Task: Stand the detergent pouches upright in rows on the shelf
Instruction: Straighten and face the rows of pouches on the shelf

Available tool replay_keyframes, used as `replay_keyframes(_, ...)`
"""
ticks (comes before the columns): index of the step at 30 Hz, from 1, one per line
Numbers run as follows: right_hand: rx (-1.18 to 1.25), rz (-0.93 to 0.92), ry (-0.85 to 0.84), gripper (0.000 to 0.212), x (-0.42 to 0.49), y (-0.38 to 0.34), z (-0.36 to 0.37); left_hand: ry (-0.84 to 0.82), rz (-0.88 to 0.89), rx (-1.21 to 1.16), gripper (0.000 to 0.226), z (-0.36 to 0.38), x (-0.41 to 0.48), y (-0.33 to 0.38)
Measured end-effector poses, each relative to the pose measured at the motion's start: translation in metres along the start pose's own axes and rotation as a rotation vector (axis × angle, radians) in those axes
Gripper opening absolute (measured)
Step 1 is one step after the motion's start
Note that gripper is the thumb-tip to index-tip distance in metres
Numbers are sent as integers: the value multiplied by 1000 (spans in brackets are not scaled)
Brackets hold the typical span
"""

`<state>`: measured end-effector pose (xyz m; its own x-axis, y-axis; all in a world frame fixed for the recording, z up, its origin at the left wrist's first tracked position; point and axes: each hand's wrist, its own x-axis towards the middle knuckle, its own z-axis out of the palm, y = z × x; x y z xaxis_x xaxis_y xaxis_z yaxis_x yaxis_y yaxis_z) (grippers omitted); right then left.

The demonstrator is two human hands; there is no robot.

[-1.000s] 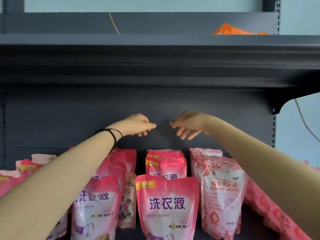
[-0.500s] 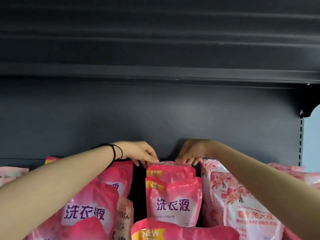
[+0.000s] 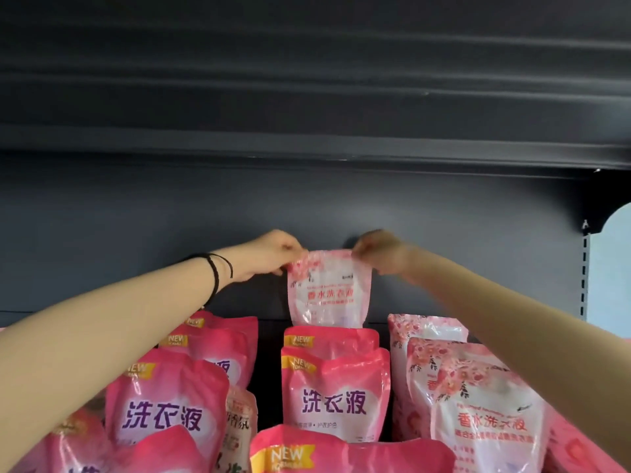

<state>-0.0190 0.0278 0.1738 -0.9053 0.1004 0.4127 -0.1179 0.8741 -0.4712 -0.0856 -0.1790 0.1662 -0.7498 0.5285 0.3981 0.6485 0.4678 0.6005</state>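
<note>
Pale pouch (image 3: 327,291): hanging upright below the fingers.
Left hand (image 3: 273,256): fingers pinching its top-left corner.
Right hand (image 3: 379,252): fingers pinching its top-right corner.

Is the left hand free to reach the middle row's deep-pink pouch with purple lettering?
Probably not yet: the left hand and right hand both pinch the top corners of the pale floral plastic pouch at that row's back. Nothing else blocks the deep-pink pouch.

Far centre: pouch (image 3: 328,288) before back panel (image 3: 136,230); left hand (image 3: 269,256) on its top-left corner, right hand (image 3: 377,251) on top-right. Nearer: left row (image 3: 164,404), middle row (image 3: 334,397), right row (image 3: 485,421).
</note>
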Motion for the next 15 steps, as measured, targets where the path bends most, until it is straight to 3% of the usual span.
replay_keyframes(4,363,-47,374,17,5,-22,-26,249,9,-466,14,-12,-3,46)
replay_keyframes(6,505,-54,495,15,0,-32,-39,279,43,-601,11,-12,-9,65)
replay_keyframes(10,563,-114,640,19,-23,-38,-61,197,63,-643,25,-2,-30,93)
replay_keyframes(15,584,-170,763,16,-69,-41,-86,268,126,-737,21,11,-62,135)
